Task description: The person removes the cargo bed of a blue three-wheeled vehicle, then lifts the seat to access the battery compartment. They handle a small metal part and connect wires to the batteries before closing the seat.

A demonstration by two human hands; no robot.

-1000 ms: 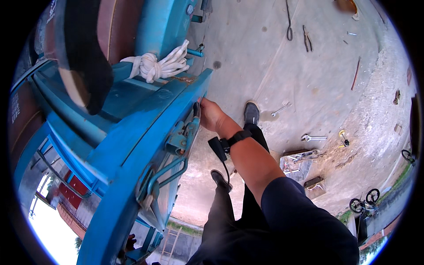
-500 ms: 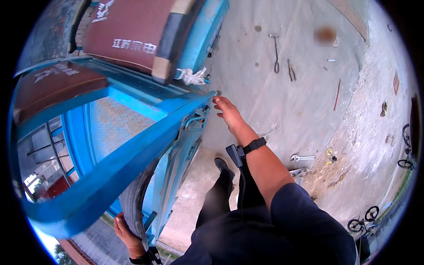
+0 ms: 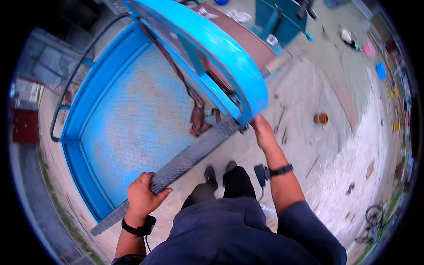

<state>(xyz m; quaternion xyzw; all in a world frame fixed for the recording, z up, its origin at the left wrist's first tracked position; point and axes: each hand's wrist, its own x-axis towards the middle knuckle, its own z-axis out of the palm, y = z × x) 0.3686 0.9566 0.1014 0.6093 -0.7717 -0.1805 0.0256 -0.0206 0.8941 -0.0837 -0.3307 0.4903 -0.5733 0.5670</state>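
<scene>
My left hand (image 3: 145, 194) is wrapped over a long grey, rough-textured side rail (image 3: 190, 154), thumb on the near side and fingers on the far side. This rail runs along the near edge of a blue cargo bed with a worn tread-plate floor (image 3: 132, 115). At the rail's far right end, my right hand (image 3: 263, 132) is up against the lower corner of a curved blue metal frame (image 3: 247, 66). Its fingers are mostly hidden by that corner. A dark brown strap (image 3: 198, 117) hangs down into the bed beside the frame.
Beyond the frame is a brown padded seat (image 3: 240, 33). On the floor to the right lie pliers (image 3: 285, 135), a thin red rod (image 3: 312, 167) and an amber jar (image 3: 321, 118). A blue basin (image 3: 380, 70) and a bicycle (image 3: 374, 216) stand farther right.
My view has swung toward the cargo bed, showing more of its floor. My right hand has gone from beside the frame's end to against its corner. My left hand stays on the grey rail.
</scene>
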